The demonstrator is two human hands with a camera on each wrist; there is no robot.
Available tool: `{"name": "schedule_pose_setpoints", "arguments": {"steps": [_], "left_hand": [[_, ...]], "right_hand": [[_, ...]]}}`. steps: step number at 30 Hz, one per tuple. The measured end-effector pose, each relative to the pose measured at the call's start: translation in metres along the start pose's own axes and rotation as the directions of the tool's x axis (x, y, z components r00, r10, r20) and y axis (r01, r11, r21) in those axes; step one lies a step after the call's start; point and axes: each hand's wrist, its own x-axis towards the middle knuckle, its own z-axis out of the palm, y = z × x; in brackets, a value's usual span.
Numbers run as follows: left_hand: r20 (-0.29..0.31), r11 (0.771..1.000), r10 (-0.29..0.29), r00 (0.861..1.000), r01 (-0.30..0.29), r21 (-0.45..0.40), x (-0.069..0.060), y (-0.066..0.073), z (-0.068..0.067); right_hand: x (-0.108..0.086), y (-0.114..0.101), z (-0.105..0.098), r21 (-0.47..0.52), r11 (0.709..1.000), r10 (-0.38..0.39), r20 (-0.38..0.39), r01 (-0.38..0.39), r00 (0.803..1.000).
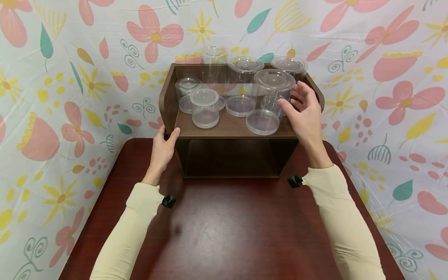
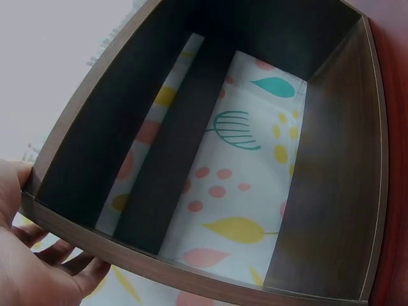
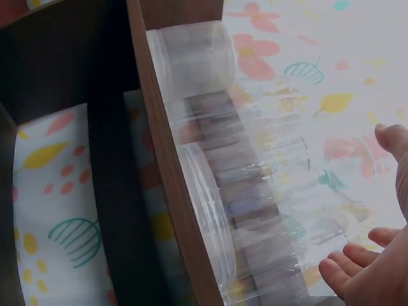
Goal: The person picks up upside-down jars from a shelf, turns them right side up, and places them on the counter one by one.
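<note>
Before a flowered cloth point(image 1: 367, 128), on a red-brown table point(image 1: 217, 229), stands a two-tier shelf point(image 1: 231, 130) with at least six clear jars point(image 1: 241, 88) gathered on its top. The left hand point(image 1: 163, 149) grips the shelf's front left corner, thumb on the edge and fingers behind the side; a sharp pull there could drag the whole unit and rattle everything it bears. The front jar point(image 1: 267, 99), tall and near the front edge on the right, looks most at risk: the right hand point(image 1: 306, 112) is right beside it, fingers loosely spread and holding nothing, and whether a fingertip touches the wall cannot be told. A knock from the fingers could tip it off the edge or into the jars close behind. As for surfaces, the cloth is creased, the table glossy enough to throw back a pale glare, and the shelf dark wood-grain with curved side panels and an open lower bay. The front jar is a smooth, see-through cylinder with ringed ends; such slick walls may slip in a light grasp. Smaller, the short jar point(image 1: 205, 112) is squat, its top milky.
</note>
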Motion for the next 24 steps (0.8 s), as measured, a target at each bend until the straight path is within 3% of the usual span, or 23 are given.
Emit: {"name": "schedule_pose_setpoints", "arguments": {"steps": [13,24], "left_hand": [[0.031,1.000,-0.006,1.000,0.006,-0.023,0.003,0.000,0.001],[0.033,0.999,0.000,0.999,0.002,-0.048,0.000,-0.001,-0.001]], "right_hand": [[0.014,-0.011,0.013,-0.151,0.988,0.019,-0.002,-0.020,1.000],[0.017,-0.018,0.029,-0.352,0.935,0.025,-0.070,-0.048,0.997]]}}
